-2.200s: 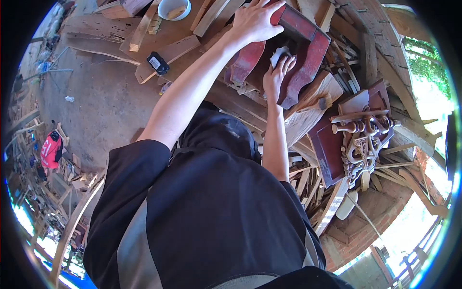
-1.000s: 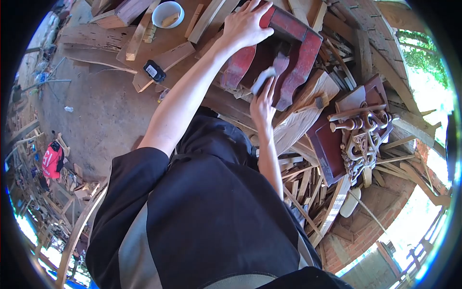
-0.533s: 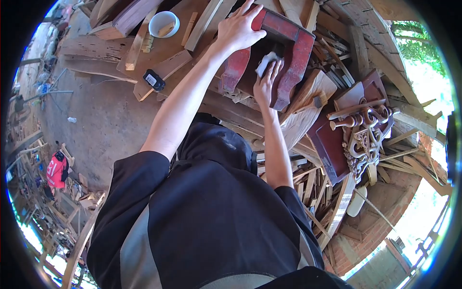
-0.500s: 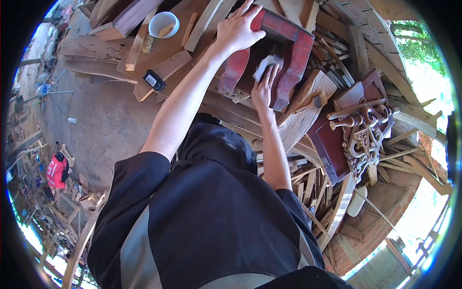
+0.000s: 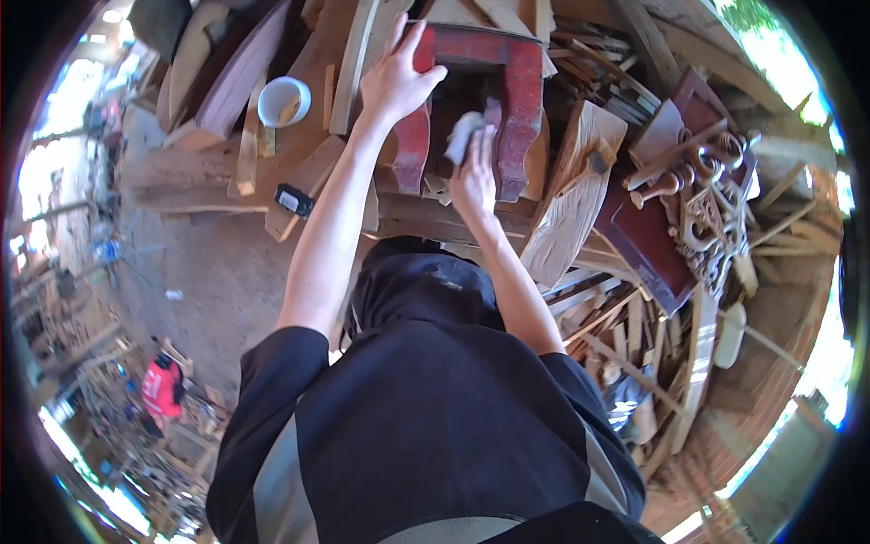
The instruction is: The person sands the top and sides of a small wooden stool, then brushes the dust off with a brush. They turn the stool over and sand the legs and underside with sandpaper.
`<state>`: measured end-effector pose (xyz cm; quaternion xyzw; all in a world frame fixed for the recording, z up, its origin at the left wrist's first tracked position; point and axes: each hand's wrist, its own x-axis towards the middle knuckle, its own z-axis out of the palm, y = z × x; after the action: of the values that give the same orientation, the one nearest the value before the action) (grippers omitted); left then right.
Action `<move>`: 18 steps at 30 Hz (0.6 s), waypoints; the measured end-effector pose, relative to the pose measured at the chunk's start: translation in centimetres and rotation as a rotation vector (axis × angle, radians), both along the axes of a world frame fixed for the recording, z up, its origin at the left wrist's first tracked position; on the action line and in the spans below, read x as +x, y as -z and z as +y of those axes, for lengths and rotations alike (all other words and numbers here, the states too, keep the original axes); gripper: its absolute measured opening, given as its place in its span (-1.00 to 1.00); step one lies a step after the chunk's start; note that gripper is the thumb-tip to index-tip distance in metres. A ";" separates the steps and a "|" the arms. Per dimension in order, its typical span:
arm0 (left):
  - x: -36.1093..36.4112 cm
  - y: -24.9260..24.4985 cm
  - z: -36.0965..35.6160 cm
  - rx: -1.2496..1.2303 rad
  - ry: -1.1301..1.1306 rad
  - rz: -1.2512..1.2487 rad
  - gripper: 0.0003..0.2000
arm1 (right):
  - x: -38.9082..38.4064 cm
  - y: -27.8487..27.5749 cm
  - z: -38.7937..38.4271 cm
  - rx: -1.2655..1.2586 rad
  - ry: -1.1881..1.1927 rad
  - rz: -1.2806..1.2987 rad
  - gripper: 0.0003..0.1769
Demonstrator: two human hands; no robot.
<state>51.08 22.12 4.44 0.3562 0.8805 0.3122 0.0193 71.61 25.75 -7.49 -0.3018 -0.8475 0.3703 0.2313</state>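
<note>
A red-painted wooden piece (image 5: 523,82), like a small stool with curved legs and worn edges, lies at the top middle. My left hand (image 5: 395,83) rests against its left upper corner, fingers stretched and thumb apart. Inside the frame, between the two legs, my right hand (image 5: 475,177) has its fingers pressed against a whitish folded pad (image 5: 464,136), near the right leg's inner face. The pad's exact kind I cannot tell. The recess behind it is dark.
A white bowl (image 5: 284,102) with a tan piece inside stands left, above a black labelled object (image 5: 294,200). On the right are a rough wood block (image 5: 580,190), a brush (image 5: 600,160), carved pieces (image 5: 702,181) and a dark red panel (image 5: 648,245). Scrap wood surrounds the area.
The view has shifted, so the red piece appears lower left and more upright. My right hand and the pad stay inside the frame; the left hand stays at its corner.
</note>
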 end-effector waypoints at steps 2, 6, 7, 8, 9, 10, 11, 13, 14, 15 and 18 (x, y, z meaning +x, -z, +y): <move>0.0 -0.2 0.0 0.002 0.003 -0.015 -0.19 | 0.5 -1.6 -2.2 0.310 -0.207 -0.104 -0.17; -0.4 -0.3 0.2 -0.016 0.043 0.020 -0.17 | -2.4 -1.0 -3.8 0.375 -0.471 -0.004 -0.28; -0.4 -0.3 0.1 -0.007 0.050 0.015 -0.16 | -3.3 -0.6 -3.7 0.343 -0.464 -0.017 -0.26; -0.5 -0.4 0.2 -0.021 0.069 0.026 -0.16 | -4.6 -0.8 -3.2 0.314 -0.457 -0.028 -0.24; -0.5 -0.6 0.2 -0.018 0.061 0.028 -0.17 | -6.2 -0.9 -2.5 0.296 -0.340 0.031 -0.21; -0.3 -0.6 0.1 -0.017 0.052 0.024 -0.17 | -7.1 -0.9 -2.1 0.283 -0.322 0.034 -0.21; -0.4 -0.8 0.1 -0.040 0.052 0.006 -0.17 | -7.9 -1.0 -1.9 0.280 -0.288 -0.009 -0.19; -0.3 -1.1 0.2 -0.058 0.059 0.011 -0.17 | -8.2 -1.0 -2.4 0.211 -0.224 0.043 -0.20; -0.2 -1.3 0.3 -0.065 0.053 0.010 -0.17 | -7.2 -1.1 -3.3 0.198 -0.199 0.048 -0.20; 0.0 -1.7 0.3 -0.045 0.051 -0.064 -0.17 | -5.7 -1.5 -4.4 0.237 -0.247 -0.011 -0.21; 0.0 -1.8 0.3 -0.019 0.062 -0.076 -0.17 | -2.4 -1.1 -5.7 0.325 -0.316 -0.105 -0.23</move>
<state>51.11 22.41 6.21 0.3711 0.8706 0.3163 0.0660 69.18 20.06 -6.35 -0.1428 -0.9436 0.2445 0.1718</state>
